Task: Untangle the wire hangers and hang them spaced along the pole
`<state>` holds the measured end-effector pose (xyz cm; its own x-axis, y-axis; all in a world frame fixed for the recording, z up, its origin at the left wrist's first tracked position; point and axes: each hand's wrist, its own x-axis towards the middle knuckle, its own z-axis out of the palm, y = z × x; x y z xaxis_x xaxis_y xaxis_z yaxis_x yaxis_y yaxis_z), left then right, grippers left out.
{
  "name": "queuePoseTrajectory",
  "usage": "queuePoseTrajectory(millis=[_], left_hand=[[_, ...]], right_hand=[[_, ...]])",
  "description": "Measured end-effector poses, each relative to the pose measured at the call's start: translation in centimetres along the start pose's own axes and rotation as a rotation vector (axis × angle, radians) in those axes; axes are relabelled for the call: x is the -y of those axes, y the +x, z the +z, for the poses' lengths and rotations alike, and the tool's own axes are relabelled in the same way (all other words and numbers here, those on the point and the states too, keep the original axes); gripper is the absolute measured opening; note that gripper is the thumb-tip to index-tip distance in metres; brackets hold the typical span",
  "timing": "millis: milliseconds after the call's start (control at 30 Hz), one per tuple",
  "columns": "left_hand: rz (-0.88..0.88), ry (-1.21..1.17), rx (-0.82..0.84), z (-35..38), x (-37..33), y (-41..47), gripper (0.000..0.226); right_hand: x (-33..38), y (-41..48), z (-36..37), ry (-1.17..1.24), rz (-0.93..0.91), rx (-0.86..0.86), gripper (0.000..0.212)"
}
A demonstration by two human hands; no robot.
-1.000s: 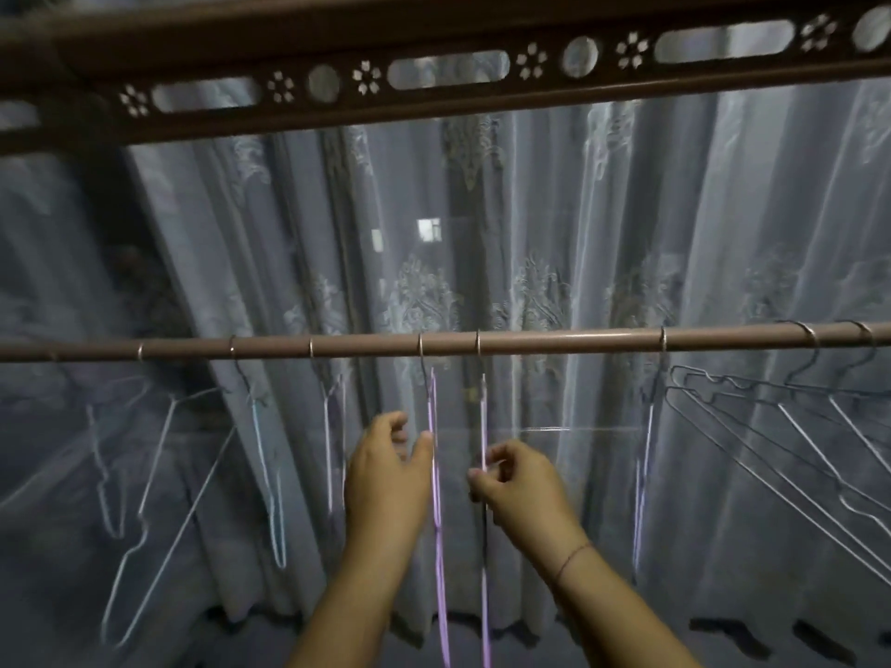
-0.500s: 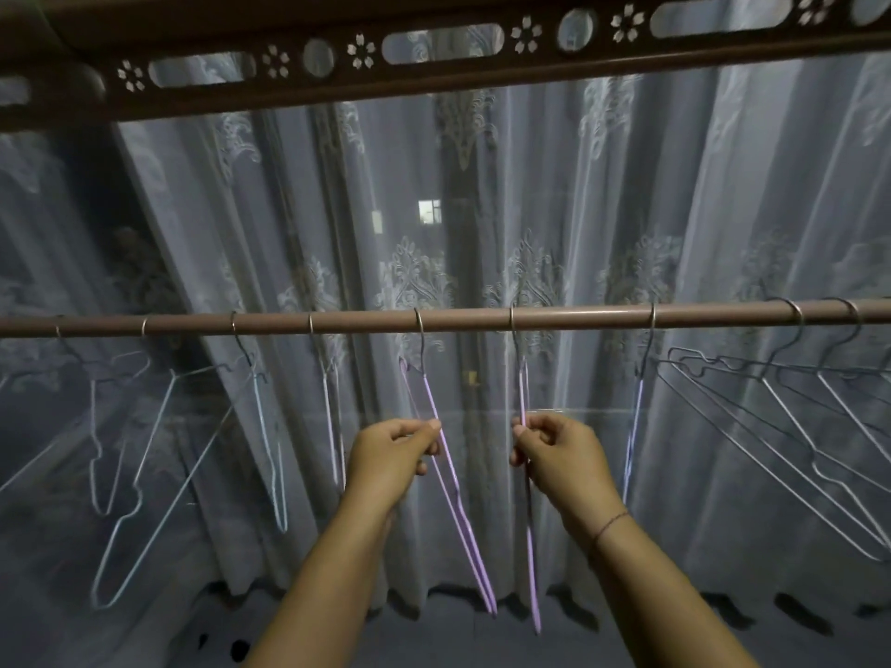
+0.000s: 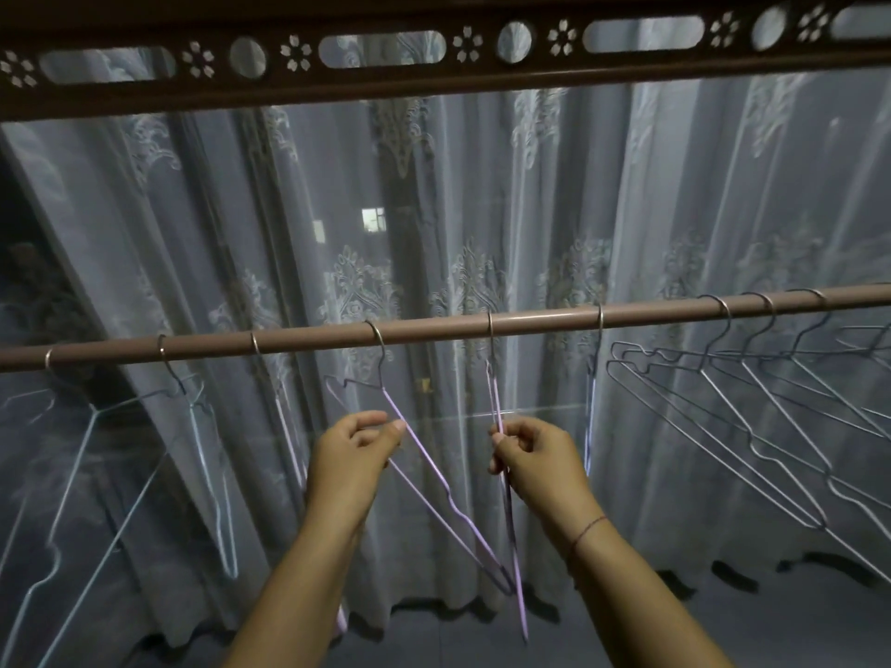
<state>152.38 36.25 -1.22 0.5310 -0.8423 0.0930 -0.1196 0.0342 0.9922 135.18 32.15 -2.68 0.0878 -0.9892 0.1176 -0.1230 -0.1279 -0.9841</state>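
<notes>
**A:** Where are the hangers?

**B:** All hooked on the pole [image 3: 434,330]. Two purple ones hang near its middle. The left purple hanger [image 3: 436,479] is turned partly sideways below the pole, its hook over the rod; the right purple hanger [image 3: 501,455] hangs edge-on, just a thin line dropping from the pole.

**A:** And the hands?

**B:** Both are raised below the pole. The left hand [image 3: 349,462] has its fingers curled, thumb and forefinger pinching the left purple hanger's wire. The right hand [image 3: 535,462] has its fingers closed around the right purple hanger.

**A:** The rest along the pole?

**B:** Toward its left end, pale hangers [image 3: 193,407] sit spaced apart. Toward its right end, a cluster of silver hangers [image 3: 752,426] overlaps, hooks close together. One more blue hanger [image 3: 590,407] hangs between that cluster and the right hand. Behind the pole is a sheer curtain [image 3: 482,209], above it a carved wooden beam [image 3: 434,84].
</notes>
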Motion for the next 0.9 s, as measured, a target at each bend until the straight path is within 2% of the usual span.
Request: queuePoseTrajectory(millis=[133, 233, 333, 400, 533, 667, 767, 900], left_hand=[[0.017, 0.076, -0.037, 0.4, -0.3, 0.2, 0.025], [0.063, 0.14, -0.09, 0.9, -0.5, 0.0, 0.028], [0.164, 0.179, -0.117, 1.1, -1.4, -0.9, 0.024], [0.234, 0.186, -0.091, 1.6, -2.3, -1.8, 0.021], [0.353, 0.203, 0.035, 3.4, -3.8, -3.6, 0.014], [0.359, 0.182, 0.235, 6.7, -4.4, -6.0, 0.009], [0.306, 0.143, 0.383, 9.9, -4.6, -7.6, 0.011], [0.118, 0.009, 0.544, 15.1, -3.8, -9.2, 0.011]], right_hand=[[0.1, 0.0, -0.6, -0.019, 0.018, -0.021, 0.013], [0.3, -0.3, -1.1, -0.119, -0.001, -0.007, 0.014], [0.7, -0.8, -2.4, -0.195, -0.072, -0.112, 0.013], [1.1, -1.1, -4.0, -0.222, -0.13, -0.248, 0.014], [1.0, -1.6, -8.8, -0.301, -0.18, -0.527, 0.014], [-0.1, -1.7, -14.2, -0.442, -0.145, -0.692, 0.016], [-0.9, -1.5, -17.7, -0.559, -0.079, -0.72, 0.023], [-1.6, -1.1, -21.2, -0.667, 0.003, -0.643, 0.031]])
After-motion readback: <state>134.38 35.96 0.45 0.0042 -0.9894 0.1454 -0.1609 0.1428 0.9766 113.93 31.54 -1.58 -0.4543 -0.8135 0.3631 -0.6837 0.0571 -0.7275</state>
